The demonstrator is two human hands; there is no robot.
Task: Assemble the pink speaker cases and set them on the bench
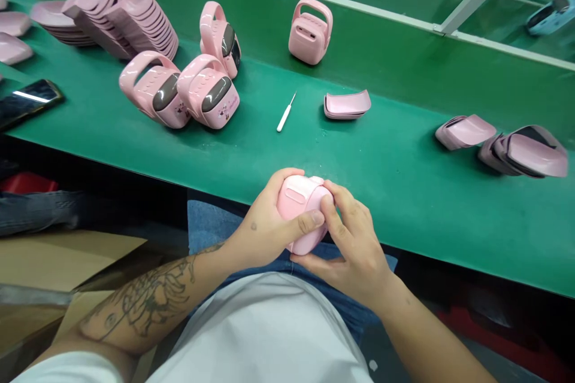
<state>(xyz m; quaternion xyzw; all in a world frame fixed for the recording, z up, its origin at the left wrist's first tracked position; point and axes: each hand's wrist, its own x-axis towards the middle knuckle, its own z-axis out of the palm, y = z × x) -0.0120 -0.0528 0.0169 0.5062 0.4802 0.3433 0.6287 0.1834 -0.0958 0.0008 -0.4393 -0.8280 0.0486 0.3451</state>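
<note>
Just over the table's front edge I hold a small pink plastic device (pixel 294 196) with both hands. My left hand (pixel 274 227) wraps its left side, the thumb pressed across the front. On the right side, the fingers and thumb of my right hand (pixel 353 239) grip the rounded edge. Part of the device is covered by my fingers. On the table beyond lie a small screwdriver-like tool (pixel 284 117) with a white handle and a short stack of curved pink panels (pixel 347 105). Farther back stands a pink device with a carry handle (pixel 309 39).
Several pink handled devices (pixel 213 96) with dark windows stand on the green table (pixel 395 203) at left, near tall stacks of pink panels (pixel 144 27). A phone (pixel 29 105) lies at far left. More curved panels (pixel 534 152) are at right. Below left are cardboard flaps (pixel 67 257).
</note>
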